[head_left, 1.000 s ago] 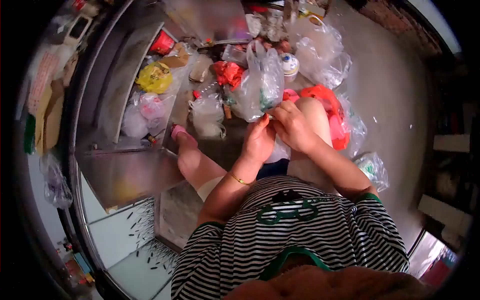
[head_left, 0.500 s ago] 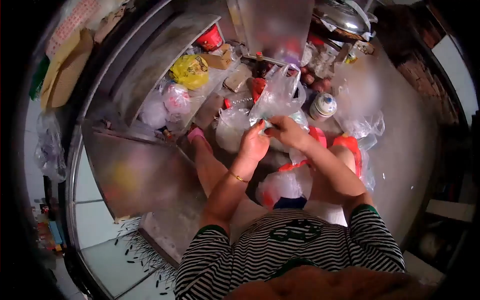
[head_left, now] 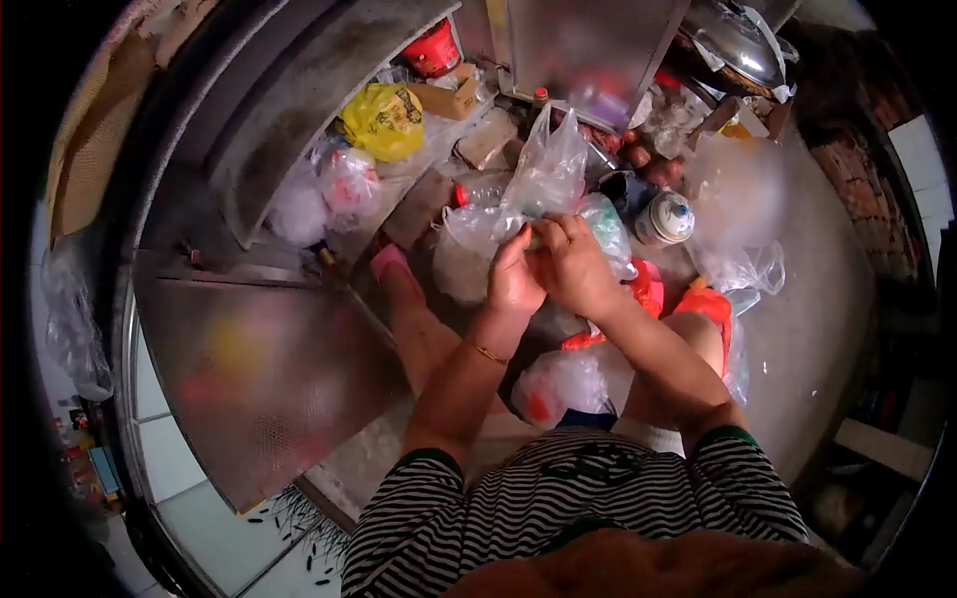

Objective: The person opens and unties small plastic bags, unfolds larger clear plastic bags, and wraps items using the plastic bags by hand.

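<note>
Clear bag (head_left: 548,164) may tear if tugged; left hand (head_left: 515,279) and right hand (head_left: 578,274) meet at its near side, grip not discernible.

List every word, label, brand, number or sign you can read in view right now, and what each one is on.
No text can be read for certain.
Yellow bag: dark print, too blurred to read.
Red tub: pale marks, too small to read.
Cardboard box: faint marks, too small to read.
Pink-and-white bag: reddish marks, lettering or not I cannot tell.
Upright clear bag: no lettering visible.
</note>
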Tool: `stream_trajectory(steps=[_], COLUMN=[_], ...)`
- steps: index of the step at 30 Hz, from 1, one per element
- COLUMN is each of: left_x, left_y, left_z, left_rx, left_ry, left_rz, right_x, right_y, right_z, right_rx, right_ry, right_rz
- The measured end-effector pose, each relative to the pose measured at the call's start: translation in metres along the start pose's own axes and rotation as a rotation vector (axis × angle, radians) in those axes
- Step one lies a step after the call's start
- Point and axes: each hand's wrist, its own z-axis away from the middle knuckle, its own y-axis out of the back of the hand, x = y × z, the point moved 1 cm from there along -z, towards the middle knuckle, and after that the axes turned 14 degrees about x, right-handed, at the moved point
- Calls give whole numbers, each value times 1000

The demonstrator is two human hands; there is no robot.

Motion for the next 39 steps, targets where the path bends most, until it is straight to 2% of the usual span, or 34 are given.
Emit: stream_trajectory(steps=[4,9,13,16,19,21,25,27,29,34,39], left_x=[1,-2,-2,-3,-3,-3,10,13,12,6,10], left_y=[-6,12,9,19,18,13,11,-1,18,9,3], left_z=[6,-2,0,-7,-8,-8,-9,-3,-16,-10,-1], left_rx=[-26,-100,-147,-163,-73,21,117,187,228,176,96], left_ry=[-131,-215,-220,-189,-204,-255,-151,-169,-153,-111,-139], left_rz=[-17,-7,24,38,-1,-51,-84,-80,-63,62,45], right_x=[0,5,13,18,19,13,-2,-10,-11,-2,2], right_y=[1,9,6,7,9,6,-2,0,1,-16,-14], right_z=[-3,-11,-8,-10,-12,-8,-6,-8,-9,-1,-7], right_rx=[-31,-195,-325,-382,-377,-245,59,37,-46,2,-20], right_ry=[-80,-248,-492,-584,-545,-508,-297,-141,-15,-35,-139], right_rz=[-83,-283,-435,-459,-418,-337,-206,-45,43,12,-133])
